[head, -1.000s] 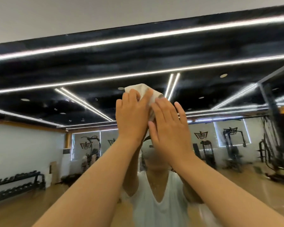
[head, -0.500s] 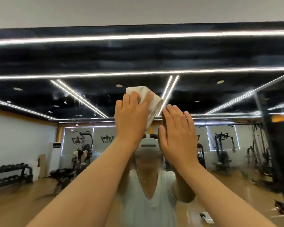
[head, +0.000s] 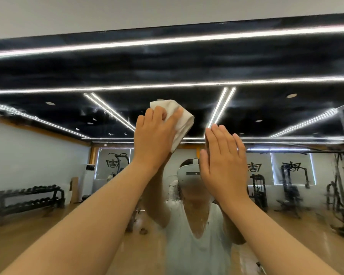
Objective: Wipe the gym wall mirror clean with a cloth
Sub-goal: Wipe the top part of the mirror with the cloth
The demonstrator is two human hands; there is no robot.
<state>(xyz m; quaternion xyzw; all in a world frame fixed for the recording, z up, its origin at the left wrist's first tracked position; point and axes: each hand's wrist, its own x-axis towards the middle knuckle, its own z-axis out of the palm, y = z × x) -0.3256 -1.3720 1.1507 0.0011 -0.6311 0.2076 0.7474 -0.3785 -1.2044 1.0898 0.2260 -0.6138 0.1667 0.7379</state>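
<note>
Two bare forearms reach up and forward from the lower corners. The left hand (head: 155, 139) lays its fingers nearly straight over a folded white cloth (head: 184, 124), pressing it high on the wall mirror (head: 246, 62), thumb hidden. The right hand (head: 223, 167) stands upright just beside it, flat, fingers together, holding nothing. Farther off, the streaked glass reflects a dumbbell rack (head: 26, 199) at left.

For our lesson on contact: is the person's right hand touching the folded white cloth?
Apart. The head view shows dark wall mirror between the right hand and the folded white cloth, which the left hand presses.
</note>
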